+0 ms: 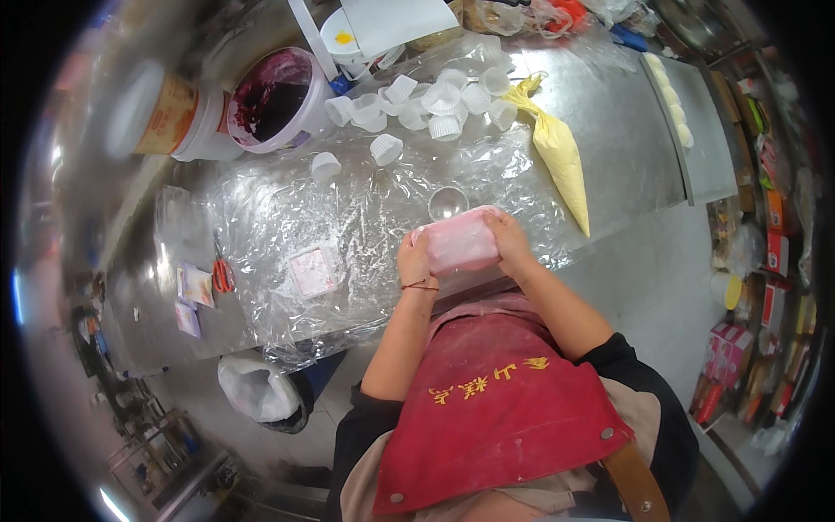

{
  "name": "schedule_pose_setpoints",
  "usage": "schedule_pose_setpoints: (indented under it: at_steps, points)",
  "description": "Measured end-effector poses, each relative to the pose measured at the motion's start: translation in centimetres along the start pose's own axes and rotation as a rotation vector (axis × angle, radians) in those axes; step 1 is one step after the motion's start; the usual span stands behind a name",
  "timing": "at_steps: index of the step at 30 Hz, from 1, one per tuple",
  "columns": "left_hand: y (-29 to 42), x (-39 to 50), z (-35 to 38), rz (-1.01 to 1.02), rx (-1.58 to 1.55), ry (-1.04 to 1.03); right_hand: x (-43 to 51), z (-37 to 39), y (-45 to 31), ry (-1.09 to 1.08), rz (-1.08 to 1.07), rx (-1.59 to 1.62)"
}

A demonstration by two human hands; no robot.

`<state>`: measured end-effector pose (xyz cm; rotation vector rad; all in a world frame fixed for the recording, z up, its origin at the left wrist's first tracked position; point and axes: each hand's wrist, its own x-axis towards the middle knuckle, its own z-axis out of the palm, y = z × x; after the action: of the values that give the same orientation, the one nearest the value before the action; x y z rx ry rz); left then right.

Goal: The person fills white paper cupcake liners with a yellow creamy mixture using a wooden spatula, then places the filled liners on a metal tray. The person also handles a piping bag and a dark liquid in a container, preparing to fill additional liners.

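Observation:
My left hand (415, 258) and my right hand (510, 241) grip the two ends of a smooth pink sheet of dough or similar soft material (458, 241), held over the table's near edge. Just beyond it stands a small round metal bowl or mould (449, 203). To the left, a pink square dusted with white powder (312, 272) lies on crinkled clear plastic film (365, 222). A piping bag with yellow filling (562, 163) lies to the right. Many fluted white paper cups (442, 96) are grouped at the back, with a few nearer me.
At the back left stand an open bucket with dark purple contents (277, 98) and a labelled tub (166, 114). Orange-handled scissors (223, 276) and small packets (196, 285) lie left. A tray with white dough balls (708, 130) sits right. A lined bin (261, 388) stands below the table.

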<state>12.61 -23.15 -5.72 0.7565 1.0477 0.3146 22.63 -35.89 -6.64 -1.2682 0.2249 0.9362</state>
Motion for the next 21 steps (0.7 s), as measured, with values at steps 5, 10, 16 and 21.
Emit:
schedule_pose_setpoints:
  at_steps: [5,10,16,21]
  points:
    - [0.3,-1.9,1.1,-0.023,0.067,-0.180,0.5,-2.1,-1.4,-0.046,-0.064,-0.122]
    - [2.0,-0.1,1.2,0.126,0.316,-0.423,1.6,-1.2,-3.9,-0.234,-0.157,-0.189]
    - [3.2,4.2,1.4,0.501,0.724,-0.328,5.3,-1.1,-5.4,-0.264,-0.396,-0.680]
    - [2.4,5.5,0.3,0.549,1.228,-0.241,5.9,-2.2,-4.4,-0.188,-0.467,-1.059]
